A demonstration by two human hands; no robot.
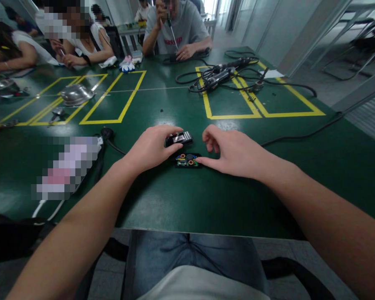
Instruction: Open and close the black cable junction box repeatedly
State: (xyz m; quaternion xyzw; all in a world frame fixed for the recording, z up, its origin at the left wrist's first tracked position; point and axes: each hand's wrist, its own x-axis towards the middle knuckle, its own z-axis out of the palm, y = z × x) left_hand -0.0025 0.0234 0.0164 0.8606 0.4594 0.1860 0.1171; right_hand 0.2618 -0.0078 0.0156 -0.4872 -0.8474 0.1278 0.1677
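Observation:
My left hand (148,146) grips a black casing piece (187,138) with a label and silvery stripes, thumb and fingers around its left end. Just below it, on the green table, lies a black half-shell with a circuit board (187,161). Round copper-coloured coils and yellow and blue parts show on that board. My right hand (237,151) has its thumb tip at the right end of the half-shell. Its other fingers are curled above, apart from the thumb, with nothing between them.
A pixelated flat item (70,164) with white cables lies left, beside a black plug (107,133). Black cabled tools (218,77) rest within yellow tape at the back right; a metal housing (76,95) sits back left. Across the table, a person (178,33) holds a screwdriver.

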